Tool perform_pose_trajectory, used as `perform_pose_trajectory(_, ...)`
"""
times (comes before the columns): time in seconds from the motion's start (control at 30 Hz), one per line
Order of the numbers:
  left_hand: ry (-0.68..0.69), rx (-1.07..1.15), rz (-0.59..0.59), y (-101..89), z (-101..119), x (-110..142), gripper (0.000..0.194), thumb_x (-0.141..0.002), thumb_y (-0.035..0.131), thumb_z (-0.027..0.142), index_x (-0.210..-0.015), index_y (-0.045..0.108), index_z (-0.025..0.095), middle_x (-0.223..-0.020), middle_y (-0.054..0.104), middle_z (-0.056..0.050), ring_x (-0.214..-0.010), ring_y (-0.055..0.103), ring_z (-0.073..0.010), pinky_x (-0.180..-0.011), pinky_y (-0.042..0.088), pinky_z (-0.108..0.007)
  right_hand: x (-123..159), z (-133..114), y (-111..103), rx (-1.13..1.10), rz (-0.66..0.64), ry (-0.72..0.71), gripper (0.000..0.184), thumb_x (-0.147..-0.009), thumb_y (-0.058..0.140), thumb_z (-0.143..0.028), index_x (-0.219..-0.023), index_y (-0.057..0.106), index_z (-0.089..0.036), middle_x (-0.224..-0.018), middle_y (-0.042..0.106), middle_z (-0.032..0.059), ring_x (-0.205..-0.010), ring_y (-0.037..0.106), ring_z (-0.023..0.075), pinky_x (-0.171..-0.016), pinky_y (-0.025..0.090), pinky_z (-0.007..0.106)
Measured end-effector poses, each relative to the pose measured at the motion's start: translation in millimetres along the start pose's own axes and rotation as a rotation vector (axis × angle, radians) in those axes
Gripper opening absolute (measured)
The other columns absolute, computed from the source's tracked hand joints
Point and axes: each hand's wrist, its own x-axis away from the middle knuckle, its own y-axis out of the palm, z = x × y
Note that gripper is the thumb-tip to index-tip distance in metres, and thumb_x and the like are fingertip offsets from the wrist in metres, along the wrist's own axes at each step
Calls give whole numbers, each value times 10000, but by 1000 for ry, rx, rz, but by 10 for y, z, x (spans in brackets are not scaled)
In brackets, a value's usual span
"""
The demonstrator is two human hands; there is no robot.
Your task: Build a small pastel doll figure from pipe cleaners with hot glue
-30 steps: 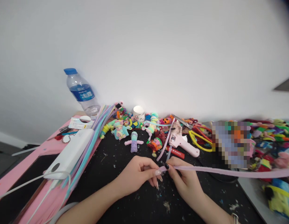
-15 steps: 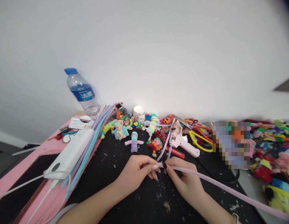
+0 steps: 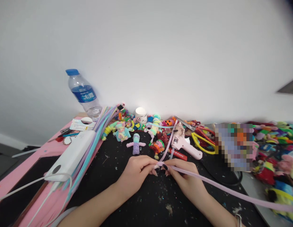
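Where the pink strip [image 3: 219, 186] lies: held above the black mat [image 3: 127, 205], its near end among the fingertips, its long tail sloping away toward the right edge of the view.
Left hand [image 3: 137, 172]: thumb and fingers pinch the strip near its end; the tip itself is too hidden to tell.
Right hand [image 3: 191, 182]: thumb and forefinger pinch just beside the left fingertips, the tail leading off past the knuckles.
Weight: probably very light, a fingertip pinch being enough.
Stiffness: soft and fuzzy outside, judging by its look; likely a bendable core, since the tail bows gently.
Slip and damage: the pile should grip well, though hard squeezing might flatten it.
Best hold: close to the end with both hands, leaving the tail clear of the glue gun [image 3: 187, 147].
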Motion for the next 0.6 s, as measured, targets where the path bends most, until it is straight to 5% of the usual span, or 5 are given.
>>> perform_pose_trajectory(0.6, -19, 17, 46, 37, 41, 16, 198, -824, 526, 175, -800, 720, 139, -667, 675, -40, -598, 621, -128, -609, 493, -225, 22, -30, -10, 101, 2, -58, 191, -825, 527, -116, -897, 688, -191, -775, 701, 38, -667, 646, 141, -624, 480, 211)
